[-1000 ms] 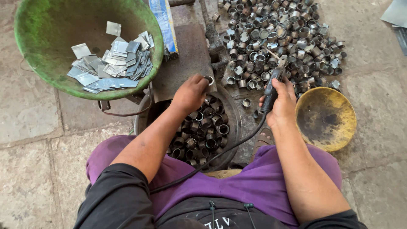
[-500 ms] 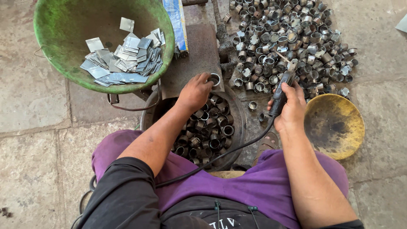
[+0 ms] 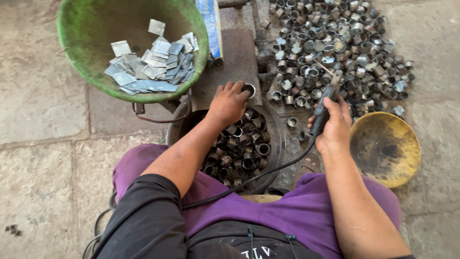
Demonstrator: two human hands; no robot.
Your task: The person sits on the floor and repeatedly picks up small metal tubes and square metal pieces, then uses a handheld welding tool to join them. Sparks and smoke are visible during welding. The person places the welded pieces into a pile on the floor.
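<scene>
My left hand (image 3: 229,101) holds a small metal ring (image 3: 248,89) upright on a dark metal block (image 3: 230,62), just beyond a round pan of dark rings (image 3: 239,148) between my knees. My right hand (image 3: 335,125) grips a black corded welding holder (image 3: 322,108), whose thin rod tip points up toward the heap of grey rings (image 3: 335,52) on the floor. The black cable (image 3: 268,172) runs back across my purple lap.
A green basin (image 3: 86,29) at the upper left holds several flat metal squares (image 3: 148,67). A yellow metal dish (image 3: 385,148) lies at the right by my hand. A blue packet (image 3: 211,26) leans by the basin. Stone floor surrounds everything.
My left hand has stayed on the ring at the block. My right hand with the holder has shifted slightly; the view has moved a little.
</scene>
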